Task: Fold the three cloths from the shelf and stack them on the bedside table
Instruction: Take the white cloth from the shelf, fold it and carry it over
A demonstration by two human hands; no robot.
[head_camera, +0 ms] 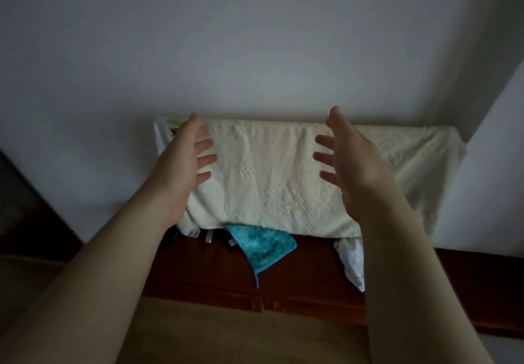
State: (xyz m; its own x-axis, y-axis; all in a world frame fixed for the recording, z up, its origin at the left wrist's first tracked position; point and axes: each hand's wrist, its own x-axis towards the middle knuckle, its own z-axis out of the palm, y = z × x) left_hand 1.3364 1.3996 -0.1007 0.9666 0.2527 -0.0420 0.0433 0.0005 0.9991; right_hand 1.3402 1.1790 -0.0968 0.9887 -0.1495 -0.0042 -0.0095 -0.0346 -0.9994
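A large cream embossed cloth [269, 176] drapes over a pile on top of a dark wooden shelf [312, 273] against the wall. A teal cloth [261, 247] hangs out from under its lower edge. A white cloth [351, 261] hangs down at the lower right. My left hand [184, 162] and my right hand [348, 162] are raised in front of the cream cloth, palms facing each other, fingers straight and spread, holding nothing. Whether they touch the cloth I cannot tell.
A pale wall [255, 37] rises behind the shelf, with a corner at the right. Dark wooden furniture [28, 208] shows at the left edge. A tan surface [241, 335] lies below the shelf. Small tags [209, 237] dangle under the cream cloth.
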